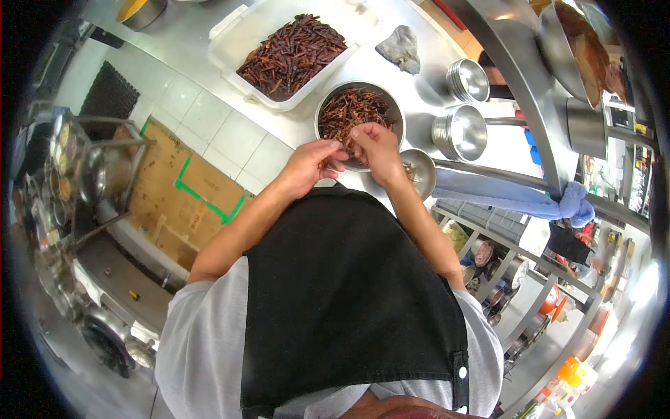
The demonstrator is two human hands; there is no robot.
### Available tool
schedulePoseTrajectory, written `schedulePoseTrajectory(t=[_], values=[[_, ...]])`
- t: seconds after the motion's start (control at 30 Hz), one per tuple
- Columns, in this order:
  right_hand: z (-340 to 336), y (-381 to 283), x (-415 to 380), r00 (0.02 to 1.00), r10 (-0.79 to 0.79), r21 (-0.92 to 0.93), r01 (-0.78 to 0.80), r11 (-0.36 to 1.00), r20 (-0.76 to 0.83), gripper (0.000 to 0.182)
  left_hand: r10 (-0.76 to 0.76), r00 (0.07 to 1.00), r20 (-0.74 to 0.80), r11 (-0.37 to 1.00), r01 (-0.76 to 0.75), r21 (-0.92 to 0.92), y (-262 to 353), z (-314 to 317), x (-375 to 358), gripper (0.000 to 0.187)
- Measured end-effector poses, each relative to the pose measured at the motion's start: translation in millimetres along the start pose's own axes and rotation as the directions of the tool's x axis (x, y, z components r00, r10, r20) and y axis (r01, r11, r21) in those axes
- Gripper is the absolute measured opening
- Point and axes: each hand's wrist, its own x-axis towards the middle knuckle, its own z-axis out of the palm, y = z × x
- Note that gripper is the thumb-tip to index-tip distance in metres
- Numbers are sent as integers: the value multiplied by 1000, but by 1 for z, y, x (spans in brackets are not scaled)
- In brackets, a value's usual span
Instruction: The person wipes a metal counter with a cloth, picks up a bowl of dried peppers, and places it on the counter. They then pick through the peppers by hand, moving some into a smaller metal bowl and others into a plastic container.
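Note:
A round metal bowl (pixel 401 124) filled with thin, dried reddish-brown pieces (pixel 356 108) stands on the steel counter in front of me. Over its near rim, my left hand (pixel 314 164) has its fingers curled in, and what they hold, if anything, is too small to name. My right hand (pixel 375 148) is pinched beside it, the fingertips close to those of my left hand. A white plastic tub (pixel 230 66) with dark red dried chillies (pixel 293 56) sits behind and to the left. Near my right wrist is a small metal bowl (pixel 424 174) with small bits in it.
A crumpled grey cloth (pixel 400 50) lies beyond the bowl. Stacked metal bowls (pixel 464 133) stand at the right. A blue towel (pixel 502 195) hangs on the rail (pixel 488 172) along the counter's edge. Flattened cardboard (pixel 174 188) with green tape covers part of the floor at the left.

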Motion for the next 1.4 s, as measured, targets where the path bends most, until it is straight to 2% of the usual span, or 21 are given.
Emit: schedulePoseTrajectory(t=[0.03,0.13,0.27,0.37,0.4,0.47,0.5,0.53,0.57,0.67,0.7,0.77,0.83,0.9,1.0,1.03,1.13,1.17,1.27,1.37,1.4], values=[[1,3,-6,1000,-21,74,20,997,10,17,16,999,32,999,-17,42,-2,4,2,21],[3,5,-19,995,-98,-40,97,994,-15,12,54,994,95,984,-69,163,-11,6,12,17],[-19,9,-32,998,22,-88,-16,996,63,17,18,986,167,936,-75,343,-18,4,18,13],[-40,11,-54,936,174,369,-284,885,305,18,-58,967,250,854,-82,513,-16,8,13,12],[-49,11,-60,943,203,349,-289,891,262,20,-81,959,271,818,-91,568,-16,9,12,12],[-71,16,-68,950,257,307,-301,903,175,24,-108,954,278,861,-50,506,-17,7,13,12],[-88,25,-66,985,170,-18,-169,985,39,25,-122,951,283,880,-29,474,-18,5,13,13],[-106,38,-62,998,39,-355,-57,933,-59,26,-117,954,276,894,-19,447,-20,1,13,14],[-111,38,-59,988,-118,-657,21,754,-104,26,-112,957,267,907,-10,420,-20,-3,12,14],[-116,34,-49,957,-253,-904,-25,427,-146,25,-118,969,219,945,42,324,-19,-19,5,16],[-89,-4,-51,981,-120,-866,-73,494,-151,23,-128,970,205,954,65,292,-19,-24,2,17],[-60,-9,-31,971,-237,-881,147,450,41,21,-108,972,208,975,63,213,-23,-39,-2,19],[-32,0,-3,877,-372,-812,442,381,303,21,-87,977,196,985,55,162,-26,-46,-5,22],[3,0,15,858,-373,-801,484,354,353,19,-66,985,162,990,44,136,-26,-49,-12,26],[21,6,37,835,-300,-812,533,236,461,17,9,979,205,1000,-12,18,-19,-45,-22,27],[22,8,39,848,-297,-822,513,247,440,12,13,982,191,1000,-12,-6,-19,-46,-22,26],[13,10,35,811,-445,-770,544,333,380,11,34,992,124,998,-28,-54,-20,-50,-19,23],[11,10,33,834,-412,-778,517,356,366,11,46,995,87,998,-42,-45,-20,-50,-16,23],[13,17,31,777,-418,-746,603,282,470,11,52,999,9,997,-51,-54,-24,-53,-12,22],[19,21,39,802,-309,-785,582,213,511,13,36,999,-27,994,-39,-99,-27,-55,-5,21],[17,22,41,780,-396,-759,600,252,485,14,30,999,-39,992,-34,-117,-26,-56,-4,21]])
